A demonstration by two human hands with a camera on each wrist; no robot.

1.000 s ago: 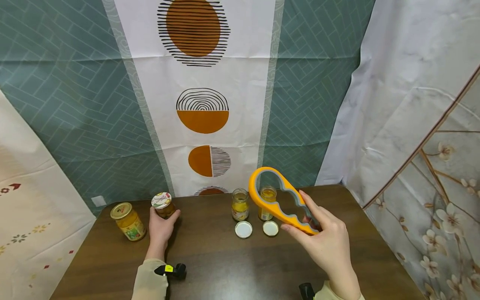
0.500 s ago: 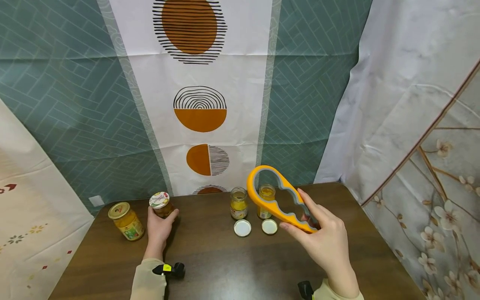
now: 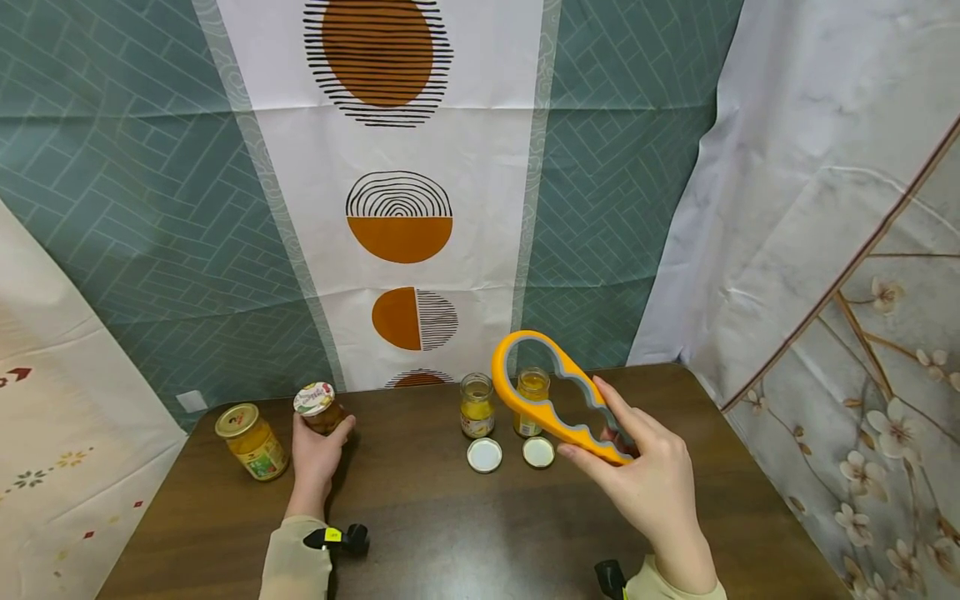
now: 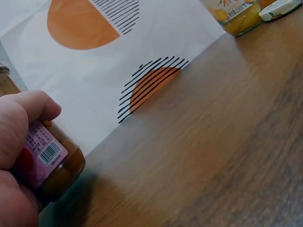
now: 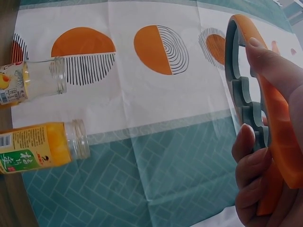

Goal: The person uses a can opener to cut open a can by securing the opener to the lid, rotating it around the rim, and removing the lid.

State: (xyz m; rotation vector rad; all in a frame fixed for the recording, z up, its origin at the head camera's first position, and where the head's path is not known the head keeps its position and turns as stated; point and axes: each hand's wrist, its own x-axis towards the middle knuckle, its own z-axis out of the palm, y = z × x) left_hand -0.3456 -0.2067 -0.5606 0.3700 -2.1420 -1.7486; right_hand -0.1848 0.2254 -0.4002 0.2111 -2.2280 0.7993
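In the head view my left hand (image 3: 315, 458) grips a small jar (image 3: 321, 412) with a colourful patterned lid, fingers and thumb round its sides. Its pink label with a barcode (image 4: 50, 152) shows in the left wrist view, where the jar looks tilted. My right hand (image 3: 652, 475) holds an orange jar opener (image 3: 540, 408) with grey scalloped inner edges, raised over the table. Beyond the opener stand two lidless jars of yellow fruit, the left one (image 3: 477, 408) and the right one (image 5: 40, 147).
A larger jar (image 3: 258, 450) with a gold lid stands left of my left hand. Two lids, one white (image 3: 484, 456) and one smaller (image 3: 538, 452), lie before the lidless jars. A patterned cloth (image 3: 405, 333) hangs behind the brown table (image 3: 450, 533).
The small jar's lid has tipped slightly left in my left hand. My right hand keeps the jar opener at nearly the same place. The head view has shifted a little.
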